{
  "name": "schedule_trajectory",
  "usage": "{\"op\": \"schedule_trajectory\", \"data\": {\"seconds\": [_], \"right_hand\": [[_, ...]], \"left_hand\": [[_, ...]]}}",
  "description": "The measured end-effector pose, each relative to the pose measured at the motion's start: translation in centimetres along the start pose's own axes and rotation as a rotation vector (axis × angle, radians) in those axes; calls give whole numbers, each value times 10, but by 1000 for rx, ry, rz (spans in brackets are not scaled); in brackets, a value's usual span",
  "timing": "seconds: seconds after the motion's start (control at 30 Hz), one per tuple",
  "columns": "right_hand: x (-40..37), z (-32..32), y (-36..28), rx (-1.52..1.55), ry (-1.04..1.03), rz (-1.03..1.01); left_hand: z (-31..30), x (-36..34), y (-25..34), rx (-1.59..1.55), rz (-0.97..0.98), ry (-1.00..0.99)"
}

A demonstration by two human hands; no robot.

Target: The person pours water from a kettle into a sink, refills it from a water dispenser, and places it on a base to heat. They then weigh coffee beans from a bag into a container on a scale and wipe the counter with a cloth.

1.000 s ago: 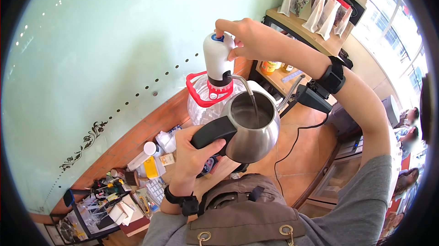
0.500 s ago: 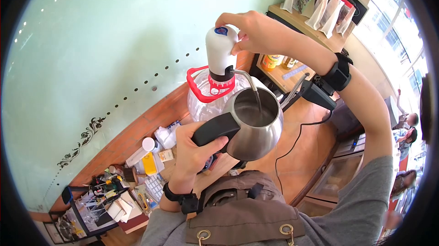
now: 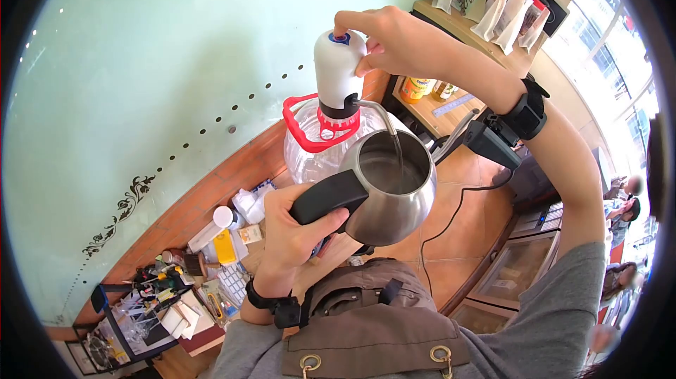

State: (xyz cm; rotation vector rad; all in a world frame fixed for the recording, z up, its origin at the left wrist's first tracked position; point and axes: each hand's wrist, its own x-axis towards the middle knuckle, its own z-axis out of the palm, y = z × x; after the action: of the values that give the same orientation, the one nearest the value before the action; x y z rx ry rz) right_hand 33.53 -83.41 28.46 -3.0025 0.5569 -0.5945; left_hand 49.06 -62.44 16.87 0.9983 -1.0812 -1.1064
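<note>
One steel kettle (image 3: 396,217) is up in the air, and the left hand (image 3: 290,232) is closed around its black handle (image 3: 327,196). A white water pump (image 3: 336,72) sits on a big clear bottle (image 3: 308,166) with a red carry handle (image 3: 294,127). The right hand (image 3: 387,44) has a finger on the blue button (image 3: 339,39) and a thumb on the pump's side; I cannot tell if it grips. The bent metal spout (image 3: 386,118) points into the kettle's open top.

A brown apron (image 3: 373,344) with 2 brass eyelets (image 3: 441,353) covers a grey shirt (image 3: 556,294)
</note>
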Motion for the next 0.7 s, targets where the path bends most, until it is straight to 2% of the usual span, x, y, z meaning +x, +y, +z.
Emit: {"op": "schedule_trajectory", "data": {"seconds": [0.7], "right_hand": [[-1, -1, -2, -3, -13, 13]], "left_hand": [[4, -2, 4, -10, 15, 11]]}}
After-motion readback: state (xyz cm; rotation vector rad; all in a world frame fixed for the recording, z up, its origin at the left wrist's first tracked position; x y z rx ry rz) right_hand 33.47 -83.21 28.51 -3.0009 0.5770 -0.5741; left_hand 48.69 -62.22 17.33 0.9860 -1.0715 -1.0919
